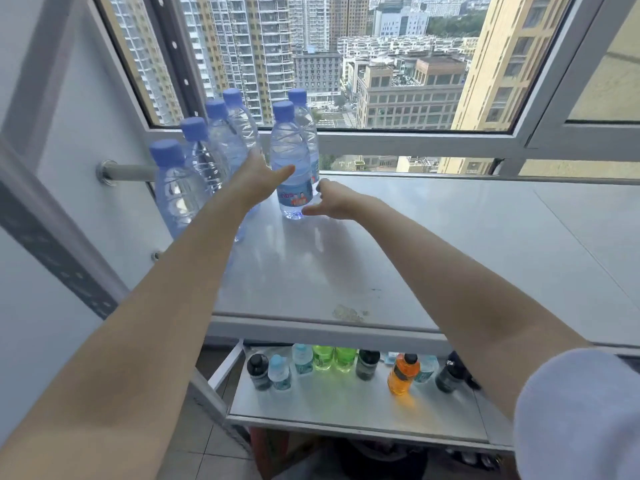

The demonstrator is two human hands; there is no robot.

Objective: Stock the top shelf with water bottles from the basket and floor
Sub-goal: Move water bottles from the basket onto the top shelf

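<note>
- Head view, the stock: 6 water bottles (221, 133) are seen upright at the far left end of the top shelf (433, 244), close under the window (381, 64). 4 are lined up in a row (175, 185) along the left edge, and 2 stand just beside it, one behind the other.
- Head view, the hands: the front bottle (290, 154) of that pair is flanked by both hands. The left hand (256, 183) is held at its left side with the thumb stretched toward it. The right hand (334, 202) is spread low at its right, near the base. Neither is clamped on it, and the fingers that show are loose and parted. Whether skin actually meets plastic cannot be told, since the left fingers are hidden behind the hand.
- Head view, below: a lower shelf (346, 407) is seen carrying mixed drinks (an orange bottle (403, 374) and 2 green bottles (334, 358) among them). No basket is clearly made out.
- Step in hand, as judged: the front bottle is being settled into a 2nd row.
- To be done well: it should be nudged low, at the label and not the cap, since a tall bottle is easily tipped. It should be brought close behind its partner and square with the row, then released only once steady. The hands should be drawn straight back, so that neighbours are not clipped.
</note>
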